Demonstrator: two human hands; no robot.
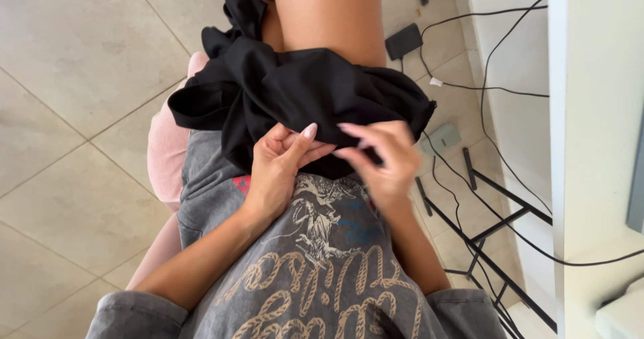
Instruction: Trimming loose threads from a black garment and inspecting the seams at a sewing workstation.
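Observation:
A crumpled black cloth lies across my lap, over my bare thigh. My left hand pinches the cloth's near edge between thumb and fingers. Just to its right, my right hand grips the same edge with curled fingers. The two hands almost touch at the fingertips. Under them is my grey printed shirt. What lies between the fingers beyond the cloth is hidden.
I sit on a pink seat above a beige tiled floor. To the right run black cables, a small black box, a black metal frame and a white desk edge.

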